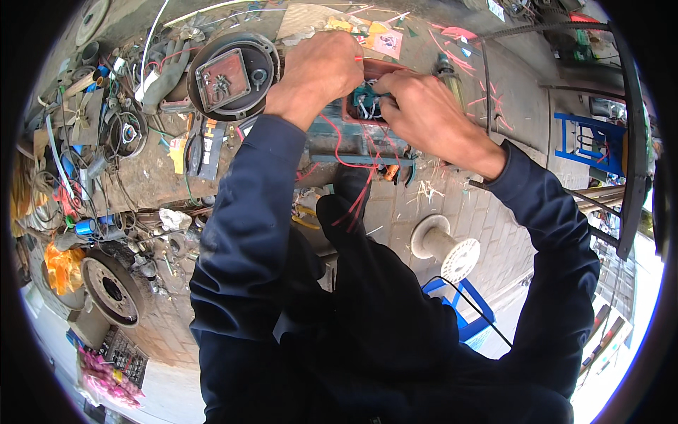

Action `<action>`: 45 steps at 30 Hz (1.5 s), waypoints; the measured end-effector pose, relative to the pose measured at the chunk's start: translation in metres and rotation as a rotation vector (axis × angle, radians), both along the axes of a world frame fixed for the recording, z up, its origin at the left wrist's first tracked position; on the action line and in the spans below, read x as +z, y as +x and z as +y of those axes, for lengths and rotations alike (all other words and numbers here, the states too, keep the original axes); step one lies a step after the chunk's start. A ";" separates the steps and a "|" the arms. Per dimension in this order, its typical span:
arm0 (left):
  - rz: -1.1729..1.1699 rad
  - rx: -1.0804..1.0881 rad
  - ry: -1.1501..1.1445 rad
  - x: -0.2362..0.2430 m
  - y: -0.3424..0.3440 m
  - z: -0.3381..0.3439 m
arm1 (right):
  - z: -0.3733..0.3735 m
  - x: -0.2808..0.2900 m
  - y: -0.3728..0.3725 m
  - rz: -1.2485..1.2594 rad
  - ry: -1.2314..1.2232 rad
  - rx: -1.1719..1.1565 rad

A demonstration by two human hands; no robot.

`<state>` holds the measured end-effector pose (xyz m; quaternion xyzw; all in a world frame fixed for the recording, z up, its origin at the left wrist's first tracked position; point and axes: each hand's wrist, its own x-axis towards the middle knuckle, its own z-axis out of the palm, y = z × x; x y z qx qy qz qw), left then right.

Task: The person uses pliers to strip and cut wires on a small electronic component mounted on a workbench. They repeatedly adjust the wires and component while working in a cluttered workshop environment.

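Curled, my left hand (321, 69) sits just left of the open reddish box (378, 67); my right hand (429, 116) reaches into it from the right, by pale wires (368, 109). I cannot tell whether either pinches anything. Red wires (372, 167) trail from the box toward me.

A brown worktop (152, 175) (cluttered) carries a round, dark metal dish (272, 76).

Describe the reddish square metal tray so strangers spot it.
On the cluttered brown work surface, beside the left hand, find the round dark metal housing. Inside sits the reddish square metal tray; its corners distinguish it from the small grey ring.
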<state>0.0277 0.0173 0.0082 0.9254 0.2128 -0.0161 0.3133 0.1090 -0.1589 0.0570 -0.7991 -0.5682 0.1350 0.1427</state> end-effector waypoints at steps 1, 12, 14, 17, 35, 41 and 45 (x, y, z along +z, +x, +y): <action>-0.003 0.001 0.020 -0.001 0.000 -0.001 | 0.000 -0.001 0.001 0.010 -0.031 -0.013; 0.043 -0.047 -0.017 0.007 0.000 -0.001 | 0.001 -0.006 0.007 0.260 -0.115 -0.190; 0.031 -0.050 -0.027 0.007 -0.001 0.001 | 0.000 -0.008 0.011 0.277 -0.140 -0.186; -0.004 -0.058 -0.045 0.007 -0.003 0.002 | 0.000 -0.013 0.015 0.385 -0.117 -0.223; -0.039 -0.133 -0.037 0.002 -0.001 0.010 | 0.007 0.006 0.000 0.203 -0.283 -0.205; -0.081 -0.094 0.014 0.001 0.000 0.008 | 0.008 -0.011 0.002 0.210 -0.039 -0.170; -0.029 -0.104 0.019 0.003 0.004 0.009 | 0.010 -0.013 0.008 0.545 -0.106 -0.274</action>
